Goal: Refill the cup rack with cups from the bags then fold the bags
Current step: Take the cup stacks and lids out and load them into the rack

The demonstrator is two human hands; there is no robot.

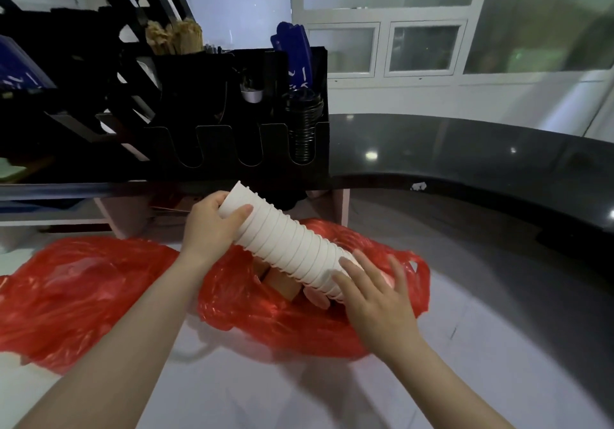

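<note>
By the counter's (299, 395) back edge, my left hand (212, 226) wraps the cups (289, 245); my right hand (372, 295) lies flat on them. Light and wobbly, I think: hold both ends.

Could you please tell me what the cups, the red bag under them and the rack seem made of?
Cups: probably paper, matte white, with rolled rims.
Red bag: thin plastic film, glossy, crinkled and slightly see-through.
Rack: black sheet plastic, perhaps acrylic, with smooth cut edges.

The left hand (212, 226) grips the upper end of a white cup stack (289, 245) over a red bag (299, 322), the right hand (375, 299) steadying its lower end below the black rack (232, 142).
</note>
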